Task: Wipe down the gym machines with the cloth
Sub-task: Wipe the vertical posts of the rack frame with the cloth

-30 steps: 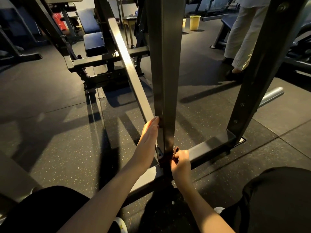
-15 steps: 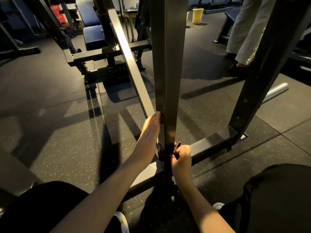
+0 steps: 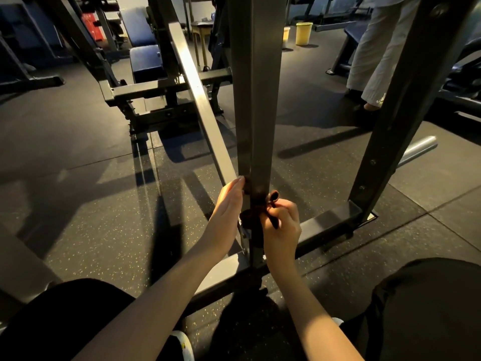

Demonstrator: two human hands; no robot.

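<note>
Crouching right up against the upright post (image 3: 256, 100) of the frame, with black-clad knees (image 3: 429, 295) on either side. Got the cloth (image 3: 257, 207), dark brown, wrapped round the post low down, just above the base beam (image 3: 328, 225). Pinching its loose ends with the right hand (image 3: 282, 227), with fingers (image 3: 287, 208) curled tight round the fabric on the post's right face. Pressing the left hand (image 3: 227, 212) flat against the left face, with fingers straight and together and tips up by the cloth's top edge. Can't really tell whether those tips touch cloth or just metal. Further back: a slanted silver bar (image 3: 197, 100) running up to the left, a blue padded seat (image 3: 144, 61), a yellow bin (image 3: 303, 33), and somebody in white trousers (image 3: 374, 48) standing on the speckled rubber floor (image 3: 78, 204) off to the right.
</note>
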